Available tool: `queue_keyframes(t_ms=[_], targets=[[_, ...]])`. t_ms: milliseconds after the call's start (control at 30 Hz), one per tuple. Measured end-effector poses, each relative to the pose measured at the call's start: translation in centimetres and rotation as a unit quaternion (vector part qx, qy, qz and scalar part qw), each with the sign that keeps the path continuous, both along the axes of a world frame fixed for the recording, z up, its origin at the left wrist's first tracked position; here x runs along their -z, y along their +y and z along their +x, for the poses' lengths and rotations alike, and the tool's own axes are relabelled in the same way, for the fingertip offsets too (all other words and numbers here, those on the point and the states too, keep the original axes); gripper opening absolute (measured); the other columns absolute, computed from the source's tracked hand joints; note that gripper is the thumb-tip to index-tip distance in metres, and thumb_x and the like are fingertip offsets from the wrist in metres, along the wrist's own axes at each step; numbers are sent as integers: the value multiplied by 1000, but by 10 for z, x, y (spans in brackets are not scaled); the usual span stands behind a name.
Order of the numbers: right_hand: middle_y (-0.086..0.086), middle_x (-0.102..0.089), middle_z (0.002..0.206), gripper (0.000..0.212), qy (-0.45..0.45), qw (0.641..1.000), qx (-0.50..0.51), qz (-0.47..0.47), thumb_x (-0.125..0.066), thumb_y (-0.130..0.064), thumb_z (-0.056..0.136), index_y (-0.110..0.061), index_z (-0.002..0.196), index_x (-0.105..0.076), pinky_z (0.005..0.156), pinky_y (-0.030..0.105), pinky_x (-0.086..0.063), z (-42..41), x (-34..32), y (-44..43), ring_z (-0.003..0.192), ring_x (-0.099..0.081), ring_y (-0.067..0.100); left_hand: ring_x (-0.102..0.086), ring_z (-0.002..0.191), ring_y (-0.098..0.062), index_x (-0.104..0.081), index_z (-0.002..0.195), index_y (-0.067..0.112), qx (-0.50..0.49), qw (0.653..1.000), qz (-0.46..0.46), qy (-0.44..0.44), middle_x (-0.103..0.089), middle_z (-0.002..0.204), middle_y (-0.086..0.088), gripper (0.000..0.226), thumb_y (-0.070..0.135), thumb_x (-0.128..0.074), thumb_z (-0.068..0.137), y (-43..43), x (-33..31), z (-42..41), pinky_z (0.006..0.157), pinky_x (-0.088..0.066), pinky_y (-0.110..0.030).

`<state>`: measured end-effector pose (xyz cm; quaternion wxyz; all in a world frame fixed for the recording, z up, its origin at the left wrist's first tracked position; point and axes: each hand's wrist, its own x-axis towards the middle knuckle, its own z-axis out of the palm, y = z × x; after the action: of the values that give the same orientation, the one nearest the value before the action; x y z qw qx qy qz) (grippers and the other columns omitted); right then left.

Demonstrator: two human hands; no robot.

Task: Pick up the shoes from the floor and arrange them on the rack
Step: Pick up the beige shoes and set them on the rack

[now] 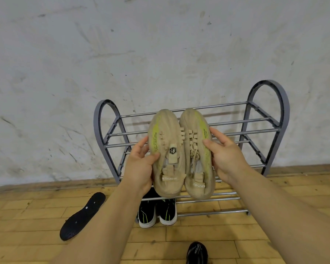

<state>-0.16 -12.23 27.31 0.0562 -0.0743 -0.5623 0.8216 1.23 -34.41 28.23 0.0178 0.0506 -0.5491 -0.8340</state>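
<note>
I hold a pair of beige sneakers with yellow-green stripes side by side in the air, toes pointing up, in front of the grey metal shoe rack (267, 121). My left hand (141, 164) grips the left beige sneaker (167, 153) from its outer side. My right hand (227, 157) grips the right beige sneaker (197, 155) the same way. A pair of black sneakers with white soles (156, 214) sits on the rack's lowest tier, partly hidden behind the held shoes.
A black insole (82, 216) lies on the wooden floor left of the rack. A black sandal (197, 253) lies at the bottom edge. The rack stands against a scuffed white wall, and its upper tiers hold nothing.
</note>
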Motion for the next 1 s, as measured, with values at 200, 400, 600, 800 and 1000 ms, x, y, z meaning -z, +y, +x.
queue_keyframes(t_ms=[200, 400, 600, 800, 1000], targets=[[10, -80, 107, 43, -4, 1000, -11, -1, -62, -7, 102, -28, 140, -62, 82, 49, -63, 1, -2, -1, 97, -78, 29, -67, 121, -30, -48, 149, 47, 137, 987, -87, -16, -68, 136, 10, 80, -10, -56, 93, -13, 0, 10, 89, -56, -58], [9, -81, 104, 42, -17, 999, -26, -23, -54, -8, 106, -25, 144, -59, 82, 48, -62, 2, -5, -1, 94, -79, 26, -67, 119, -32, -37, 151, 56, 253, 963, -96, -2, -60, 147, 6, 103, -9, -59, 74, -25, -2, 18, 79, -58, -50], [-9, -82, 93, 55, -49, 981, -184, 26, -41, -3, 107, -56, 109, -56, 98, 55, -56, 14, -13, 8, 106, -73, 30, -68, 120, -31, -43, 150, 46, 233, 969, -70, 31, -64, 142, 4, 95, -10, -63, 76, -23, 5, 21, 82, -59, -51], [5, -73, 130, 93, -40, 965, -249, 65, -41, 11, 99, -69, 144, -26, 81, 46, -62, 24, -14, 18, 113, -72, 31, -72, 111, -34, -41, 154, 35, 144, 989, -39, 11, -69, 134, -11, 92, -2, -76, 78, -24, 8, 17, 82, -60, -55], [19, -76, 117, 58, -13, 987, -157, 38, -62, -1, 100, -35, 146, -51, 86, 49, -62, 36, -20, 18, 109, -74, 37, -63, 127, -40, -46, 151, 33, 145, 989, -6, -3, -66, 137, -17, 74, 10, -72, 86, -21, 4, 20, 102, -51, -62]])
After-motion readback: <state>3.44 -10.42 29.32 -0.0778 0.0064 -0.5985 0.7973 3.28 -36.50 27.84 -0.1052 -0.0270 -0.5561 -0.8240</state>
